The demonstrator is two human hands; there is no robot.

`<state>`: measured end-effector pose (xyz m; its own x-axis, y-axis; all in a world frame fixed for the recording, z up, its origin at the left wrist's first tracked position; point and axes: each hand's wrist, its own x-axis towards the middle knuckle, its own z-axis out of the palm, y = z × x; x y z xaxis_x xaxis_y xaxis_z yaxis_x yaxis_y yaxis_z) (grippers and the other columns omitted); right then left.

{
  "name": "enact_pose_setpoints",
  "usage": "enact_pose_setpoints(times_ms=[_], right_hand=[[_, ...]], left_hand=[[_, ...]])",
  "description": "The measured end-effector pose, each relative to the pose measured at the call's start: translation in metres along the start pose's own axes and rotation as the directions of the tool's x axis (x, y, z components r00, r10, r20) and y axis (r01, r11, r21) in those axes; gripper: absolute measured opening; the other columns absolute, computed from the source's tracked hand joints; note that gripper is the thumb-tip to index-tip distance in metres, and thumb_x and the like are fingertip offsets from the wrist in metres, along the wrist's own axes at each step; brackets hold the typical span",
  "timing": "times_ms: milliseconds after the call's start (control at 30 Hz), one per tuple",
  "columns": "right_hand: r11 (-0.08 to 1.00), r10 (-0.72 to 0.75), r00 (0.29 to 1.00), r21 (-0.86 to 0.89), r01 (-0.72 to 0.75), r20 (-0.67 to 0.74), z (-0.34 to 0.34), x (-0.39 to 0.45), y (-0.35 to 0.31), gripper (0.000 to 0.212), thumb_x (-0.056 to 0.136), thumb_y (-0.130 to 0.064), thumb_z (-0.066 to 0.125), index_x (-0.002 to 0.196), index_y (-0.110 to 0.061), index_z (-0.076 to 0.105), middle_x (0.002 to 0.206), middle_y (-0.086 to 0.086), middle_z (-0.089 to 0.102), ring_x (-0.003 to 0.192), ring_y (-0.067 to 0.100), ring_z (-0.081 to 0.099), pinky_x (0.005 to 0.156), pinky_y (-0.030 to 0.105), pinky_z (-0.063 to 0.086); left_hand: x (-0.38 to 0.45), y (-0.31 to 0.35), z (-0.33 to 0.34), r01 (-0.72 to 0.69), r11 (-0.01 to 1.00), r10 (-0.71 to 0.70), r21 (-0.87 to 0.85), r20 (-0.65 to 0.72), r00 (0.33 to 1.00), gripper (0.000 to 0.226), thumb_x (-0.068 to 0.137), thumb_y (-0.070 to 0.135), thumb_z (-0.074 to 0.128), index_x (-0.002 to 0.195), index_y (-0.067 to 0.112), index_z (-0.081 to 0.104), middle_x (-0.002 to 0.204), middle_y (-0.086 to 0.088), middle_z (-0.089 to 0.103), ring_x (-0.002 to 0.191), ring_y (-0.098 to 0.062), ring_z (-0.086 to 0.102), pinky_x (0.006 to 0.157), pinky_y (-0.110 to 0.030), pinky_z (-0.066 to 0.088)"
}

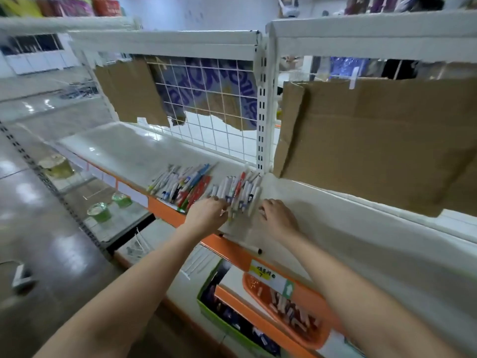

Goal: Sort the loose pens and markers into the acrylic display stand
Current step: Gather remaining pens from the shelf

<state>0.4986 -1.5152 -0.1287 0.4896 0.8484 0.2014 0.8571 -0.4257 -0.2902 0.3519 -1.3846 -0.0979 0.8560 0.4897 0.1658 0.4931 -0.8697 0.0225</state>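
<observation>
1. We saw two groups of pens on the white shelf (144, 151): a fanned pile of mixed-colour pens and markers (180, 186) to the left, and a tighter row of white-barrelled pens (238, 191) just beside the shelf upright (262, 112).
2. Our left hand (206, 215) was at the near ends of the white-barrelled row, fingers curled down onto them; whether it pinched a pen or only pressed on the ends we could not tell through the blur.
3. Our right hand (277, 215) lay on the shelf just right of that row, fingers bent at its edge, holding nothing that we could make out.
4. We could not pick out the acrylic display stand with any certainty; the row may have been sitting in it, but clear plastic did not show.
5. We judged the pens light, stiff and smooth, round enough to roll, so a pinch at mid-barrel seemed safest, taking a few at a time.
6. A dark pen (247, 248) lay alone near the shelf's orange front edge (165, 210), and we thought it likely to roll off.
</observation>
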Motion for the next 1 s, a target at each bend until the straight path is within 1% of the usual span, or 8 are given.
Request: enact_pose_setpoints(times_ms=[133, 267, 400, 533, 633, 700, 800, 1000], right_hand=[[0.997, -0.076, 0.994, -0.003, 0.076, -0.074, 0.010, 0.065, -0.023, 0.023, 0.096, -0.024, 0.044, 0.111, -0.010, 0.054, 0.112, 0.008, 0.058, 0.105, 0.024, 0.051, 0.076, 0.031, 0.039], [0.992, -0.106, 0.992, 0.060, 0.110, -0.069, 0.016, 0.127, -0.042, 0.021, 0.097, -0.023, 0.042, 0.108, -0.010, 0.055, 0.110, 0.007, 0.058, 0.104, 0.023, 0.050, 0.078, 0.032, 0.038], [0.991, -0.106, 0.994, 0.083, 0.104, 0.020, 0.031, 0.174, -0.055, 0.018, 0.096, -0.018, 0.044, 0.108, -0.010, 0.054, 0.111, 0.008, 0.057, 0.103, 0.024, 0.051, 0.075, 0.032, 0.039], [0.995, 0.004, 0.995, 0.102, -0.015, 0.102, 0.048, 0.217, -0.063, 0.017, 0.094, -0.016, 0.042, 0.102, -0.010, 0.056, 0.103, 0.008, 0.059, 0.096, 0.025, 0.055, 0.068, 0.029, 0.038], [0.991, 0.095, 0.987, 0.085, -0.107, 0.126, 0.061, 0.244, -0.068, 0.016, 0.093, -0.016, 0.043, 0.095, -0.009, 0.057, 0.098, 0.011, 0.061, 0.094, 0.028, 0.057, 0.068, 0.029, 0.041], [0.985, 0.142, 0.981, 0.076, -0.152, 0.132, 0.068, 0.260, -0.072, 0.018, 0.094, -0.023, 0.047, 0.089, -0.009, 0.057, 0.092, 0.012, 0.060, 0.091, 0.028, 0.059, 0.070, 0.030, 0.044], [0.962, 0.249, 0.956, 0.079, -0.263, 0.152, 0.081, 0.280, -0.078, 0.033, 0.092, -0.029, 0.054, 0.066, -0.011, 0.046, 0.071, 0.006, 0.049, 0.075, 0.025, 0.055, 0.062, 0.027, 0.038], [0.897, 0.413, 0.885, 0.075, -0.436, 0.213, 0.085, 0.305, -0.103, 0.024, 0.082, -0.025, 0.063, 0.072, -0.006, 0.053, 0.070, 0.005, 0.050, 0.072, 0.023, 0.050, 0.054, 0.023, 0.034]], left_hand=[[0.032, -0.052, -0.001, 0.088, 0.996, -0.088, -0.008, -0.003, 0.996, 0.022, 0.091, 0.029, 0.045, 0.099, 0.017, 0.063, 0.102, -0.003, 0.064, 0.097, -0.024, 0.058, 0.067, -0.031, 0.047], [0.067, -0.099, -0.007, 0.147, 0.988, -0.147, -0.045, 0.009, 0.989, 0.025, 0.090, 0.023, 0.043, 0.089, 0.008, 0.063, 0.091, -0.010, 0.064, 0.079, -0.024, 0.059, 0.057, -0.033, 0.045], [0.100, -0.143, -0.005, 0.187, 0.981, -0.187, -0.046, 0.002, 0.982, 0.023, 0.091, 0.025, 0.045, 0.096, 0.010, 0.062, 0.100, -0.009, 0.062, 0.098, -0.027, 0.056, 0.067, -0.029, 0.038], [0.125, -0.177, 0.006, 0.257, 0.964, -0.254, -0.065, 0.049, 0.966, 0.020, 0.090, 0.029, 0.049, 0.096, 0.015, 0.063, 0.103, -0.007, 0.063, 0.103, -0.026, 0.056, 0.075, -0.033, 0.045], [0.143, -0.196, 0.012, 0.271, 0.957, -0.258, -0.100, 0.127, 0.958, 0.025, 0.089, 0.034, 0.052, 0.098, 0.014, 0.064, 0.103, -0.006, 0.064, 0.099, -0.025, 0.057, 0.076, -0.030, 0.045], [0.155, -0.207, 0.017, 0.261, 0.955, -0.236, -0.142, 0.172, 0.956, 0.027, 0.087, 0.035, 0.054, 0.094, 0.011, 0.064, 0.097, -0.008, 0.065, 0.092, -0.025, 0.059, 0.071, -0.028, 0.043], [0.172, -0.223, 0.023, 0.209, 0.957, -0.159, -0.200, 0.239, 0.958, 0.026, 0.085, 0.034, 0.058, 0.088, 0.009, 0.063, 0.083, -0.006, 0.064, 0.081, -0.022, 0.059, 0.064, -0.026, 0.040], [0.197, -0.231, 0.027, 0.080, 0.961, 0.025, -0.265, 0.372, 0.928, 0.028, 0.078, 0.034, 0.065, 0.073, 0.007, 0.063, 0.063, -0.002, 0.061, 0.063, -0.017, 0.057, 0.060, -0.027, 0.046]])
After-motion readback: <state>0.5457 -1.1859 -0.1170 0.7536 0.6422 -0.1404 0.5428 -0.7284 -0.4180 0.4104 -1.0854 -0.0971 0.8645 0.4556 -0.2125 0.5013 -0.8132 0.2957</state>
